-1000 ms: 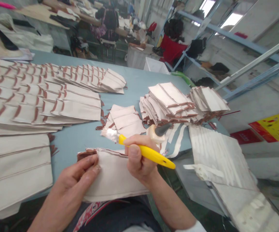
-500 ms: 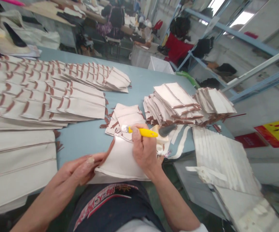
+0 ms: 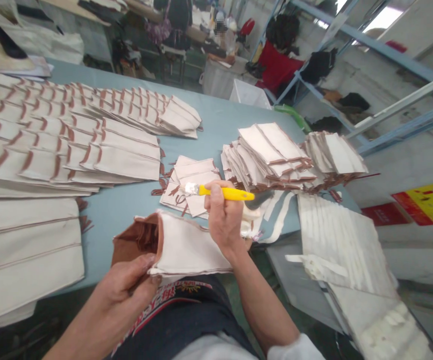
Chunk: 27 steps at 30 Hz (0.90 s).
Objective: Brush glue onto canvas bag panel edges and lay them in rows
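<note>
My left hand (image 3: pixel 136 290) pinches the near corner of an off-white, brown-lined piece (image 3: pixel 192 245), sewn like a pouch, at its mouth. That mouth gapes to the left and shows the brown lining (image 3: pixel 147 235). My right hand (image 3: pixel 226 215) is closed around the yellow handle of a brush (image 3: pixel 226 192). Its pale bristles point left, above the piece and apart from it. Just beyond lies a small stack of similar off-white pieces (image 3: pixel 196 172) with brown ends. A dark-handled tool (image 3: pixel 259 199) is partly hidden behind my right hand.
Overlapping rows of off-white pieces (image 3: pixel 126 145) cover the left of the blue table (image 3: pixel 211 117). Taller stacks (image 3: pixel 272 147) stand at the right. A ridged whitish board (image 3: pixel 346 240) lies beyond the table's right edge. A white bin (image 3: pixel 250 94) and blue shelving (image 3: pixel 385 42) stand behind.
The piece's mouth has opened toward the left, showing its brown lining. My left hand has shifted right and lower. The brush has lifted away from the piece's edge.
</note>
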Tool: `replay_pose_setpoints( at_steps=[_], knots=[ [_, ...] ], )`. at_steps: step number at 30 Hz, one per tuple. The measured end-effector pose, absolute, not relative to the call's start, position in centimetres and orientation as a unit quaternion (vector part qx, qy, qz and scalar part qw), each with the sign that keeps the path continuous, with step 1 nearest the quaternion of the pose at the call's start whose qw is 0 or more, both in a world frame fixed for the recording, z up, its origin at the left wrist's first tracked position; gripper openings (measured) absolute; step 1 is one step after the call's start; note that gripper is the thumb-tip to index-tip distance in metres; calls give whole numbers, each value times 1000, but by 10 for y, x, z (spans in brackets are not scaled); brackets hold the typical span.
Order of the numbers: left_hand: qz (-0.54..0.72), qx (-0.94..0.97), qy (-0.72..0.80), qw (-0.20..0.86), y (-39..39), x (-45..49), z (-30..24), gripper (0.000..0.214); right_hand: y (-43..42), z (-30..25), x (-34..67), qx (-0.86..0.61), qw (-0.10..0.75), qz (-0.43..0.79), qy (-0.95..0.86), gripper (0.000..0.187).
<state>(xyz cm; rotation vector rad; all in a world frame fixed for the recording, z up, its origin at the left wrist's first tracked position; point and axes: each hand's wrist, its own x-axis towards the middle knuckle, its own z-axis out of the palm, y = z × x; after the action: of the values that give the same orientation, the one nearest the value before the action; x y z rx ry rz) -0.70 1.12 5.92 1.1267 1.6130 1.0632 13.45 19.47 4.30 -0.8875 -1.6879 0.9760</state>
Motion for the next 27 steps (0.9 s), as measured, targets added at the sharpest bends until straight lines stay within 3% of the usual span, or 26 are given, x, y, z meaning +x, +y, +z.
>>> replay_pose_setpoints(
  at_steps=[3, 7, 17, 27],
  knots=[
    [421, 446, 685, 393, 4, -11, 48, 32, 176, 62, 155, -318, 499, 484, -645, 40],
    [400, 443, 718, 358, -6, -11, 32, 37, 154, 78, 177, -262, 452, 569, -635, 45],
    [405, 525, 665, 343, 4, -5, 48, 35, 170, 90, 134, -140, 299, 590, -737, 40],
    [483, 534, 649, 247, 11, -12, 62, 29, 149, 77, 134, -216, 511, 535, -637, 50]
  ],
)
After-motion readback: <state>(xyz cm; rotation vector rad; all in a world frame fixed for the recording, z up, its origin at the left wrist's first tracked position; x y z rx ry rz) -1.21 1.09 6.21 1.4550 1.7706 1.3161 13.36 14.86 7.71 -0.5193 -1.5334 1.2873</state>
